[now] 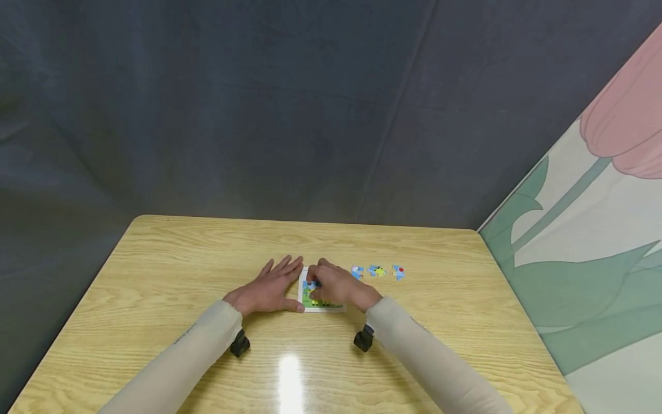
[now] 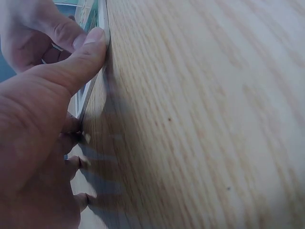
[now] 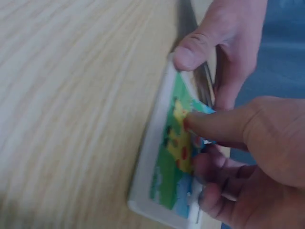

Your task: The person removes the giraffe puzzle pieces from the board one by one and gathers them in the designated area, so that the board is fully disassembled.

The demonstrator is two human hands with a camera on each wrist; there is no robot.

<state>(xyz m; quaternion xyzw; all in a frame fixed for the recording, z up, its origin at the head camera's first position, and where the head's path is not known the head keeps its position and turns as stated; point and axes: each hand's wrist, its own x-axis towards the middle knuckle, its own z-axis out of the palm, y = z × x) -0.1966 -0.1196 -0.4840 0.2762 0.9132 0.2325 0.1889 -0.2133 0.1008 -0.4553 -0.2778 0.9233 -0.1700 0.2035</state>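
Note:
A small jigsaw puzzle in a white tray (image 1: 324,309) lies on the table, its picture green, blue and yellow. My left hand (image 1: 269,290) lies along the tray's left side with fingers spread. In the right wrist view the left thumb (image 3: 189,53) presses the tray's corner. Over the picture, my right hand (image 1: 335,284) is bent down with its fingers curled. Its thumb and fingers pinch a puzzle piece (image 3: 204,108), of which a blue edge shows beside the thumb; the rest is hidden by the hand.
Three loose puzzle pieces lie in a row right of the tray: one partly behind the right hand (image 1: 357,271), a yellow and blue one (image 1: 377,270), and one with a red spot (image 1: 397,272). A dark curtain (image 1: 258,115) hangs behind the wooden table (image 1: 181,259).

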